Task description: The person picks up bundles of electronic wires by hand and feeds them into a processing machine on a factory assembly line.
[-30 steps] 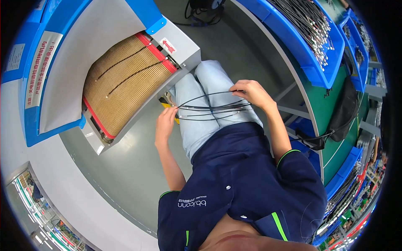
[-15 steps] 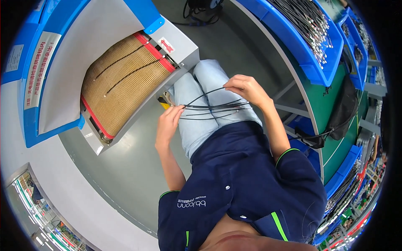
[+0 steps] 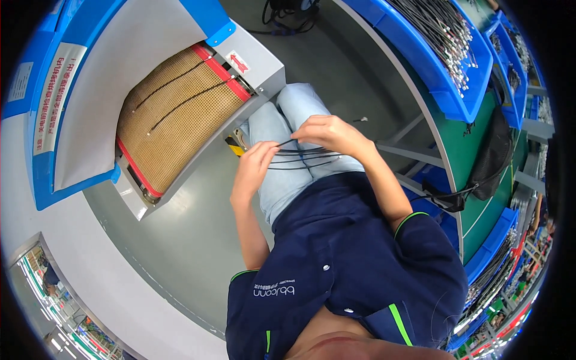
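Note:
My left hand (image 3: 253,167) and my right hand (image 3: 329,132) hold a small bundle of thin black cables (image 3: 300,157) stretched between them over my lap in light jeans. The right hand pinches the cables from above; the left grips their other end near the corner of a conveyor machine. Two more black cables (image 3: 180,99) lie on the tan mesh conveyor belt (image 3: 162,144) to the left of my hands.
A grey conveyor housing (image 3: 255,63) with blue guards and red belt edges stands at left. Blue bins (image 3: 438,66) full of metal-tipped cables line a green workbench (image 3: 477,162) at right. A black bag (image 3: 489,159) hangs from the bench. Grey floor lies below.
Both hands have drawn closer together, the right hand moving left toward the left hand, so the cable bundle between them is shorter and less spread.

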Demonstrator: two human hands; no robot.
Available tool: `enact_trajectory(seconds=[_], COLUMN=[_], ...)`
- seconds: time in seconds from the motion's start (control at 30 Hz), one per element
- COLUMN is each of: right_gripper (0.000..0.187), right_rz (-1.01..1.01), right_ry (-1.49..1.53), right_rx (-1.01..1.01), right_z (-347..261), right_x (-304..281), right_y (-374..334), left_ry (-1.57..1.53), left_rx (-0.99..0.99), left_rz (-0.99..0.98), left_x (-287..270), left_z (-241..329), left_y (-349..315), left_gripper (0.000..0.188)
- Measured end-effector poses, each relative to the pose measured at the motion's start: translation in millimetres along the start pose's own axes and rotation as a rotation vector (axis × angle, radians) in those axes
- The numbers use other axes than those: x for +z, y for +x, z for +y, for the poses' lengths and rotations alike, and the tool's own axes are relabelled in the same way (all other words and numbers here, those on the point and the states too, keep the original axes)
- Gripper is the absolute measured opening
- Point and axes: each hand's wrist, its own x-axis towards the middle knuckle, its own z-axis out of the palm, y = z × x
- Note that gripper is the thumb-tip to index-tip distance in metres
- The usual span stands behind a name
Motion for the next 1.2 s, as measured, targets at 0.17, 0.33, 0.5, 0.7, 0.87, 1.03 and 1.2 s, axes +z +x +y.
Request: enact_trajectory(seconds=[0.17,0.33,0.5,0.7,0.87,1.03,1.2], right_gripper=[0.015,0.020,0.020,0.018,0.013,0.013,0.013], right_rz=[0.118,0.090,0.133,0.095,0.084,0.093,0.130], right_ry=[0.041,0.031,0.083,0.018,0.039,0.096,0.068], right_rx=[-0.003,-0.151,-0.025,-0.167,-0.140,-0.053,-0.127], right_z=[3,-4,1,-5,-14,-9,-7], right_x=[1,14,0,10,16,26,30], right_y=[-2,10,-2,0,6,4,9], left_ry=[0.029,-0.028,-0.065,-0.084,-0.095,0.137,0.251], left_rx=[-0.016,0.087,-0.140,0.041,-0.022,0.214,0.320], left_rz=[0.022,-0.038,-0.089,-0.107,-0.077,0.116,0.124], left_x=[-17,-11,-23,-4,-5,-4,0], left_z=[-9,9,0,13,26,18,8], left_y=[-8,-4,-11,-8,-8,-9,-5], left_gripper=[0.016,0.018,0.019,0.019,0.014,0.014,0.013])
